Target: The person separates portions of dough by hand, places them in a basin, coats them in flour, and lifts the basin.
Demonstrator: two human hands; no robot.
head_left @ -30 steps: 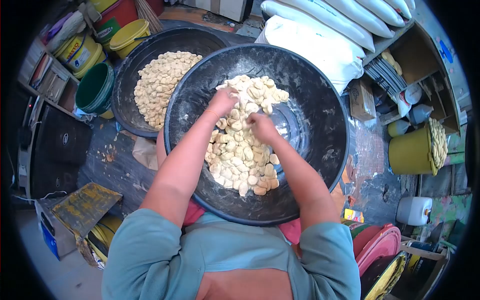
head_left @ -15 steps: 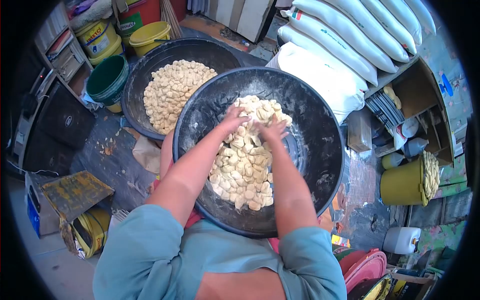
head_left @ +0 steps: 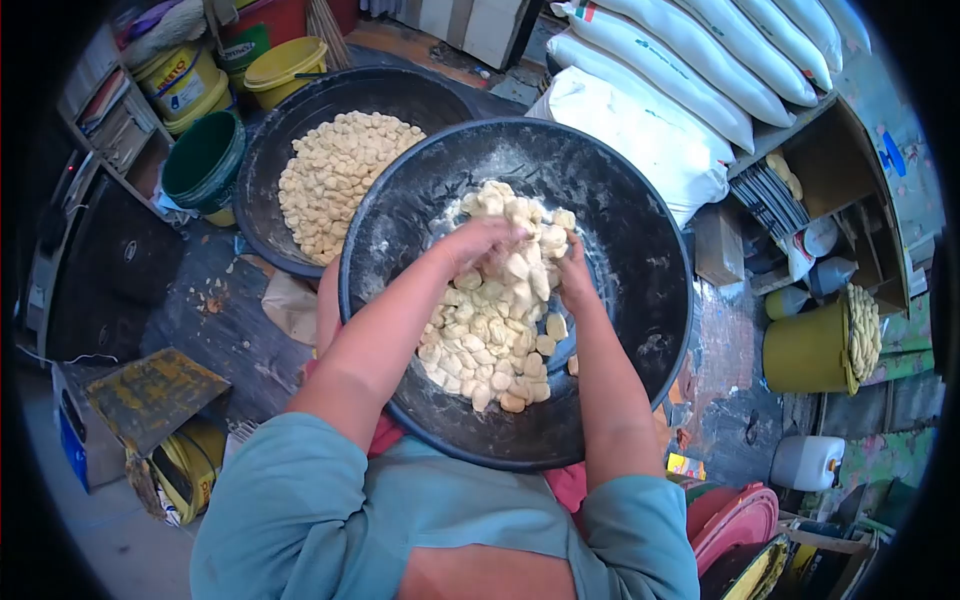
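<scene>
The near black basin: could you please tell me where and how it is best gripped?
I'd take the near basin by its rim, one hand at the left and one at the right, from outside, as it is round and wide with an exposed lip. I'd avoid the upper left, where it overlaps the other basin.

Pieces [head_left: 480, 345]: pale, rounded, lumpy, many; heaped and overlapping across middle of black basin [head_left: 640, 300], slightly nearer left edge; upper ones bunched toward far edge, lower ones flatter, few loose on right side.
</scene>
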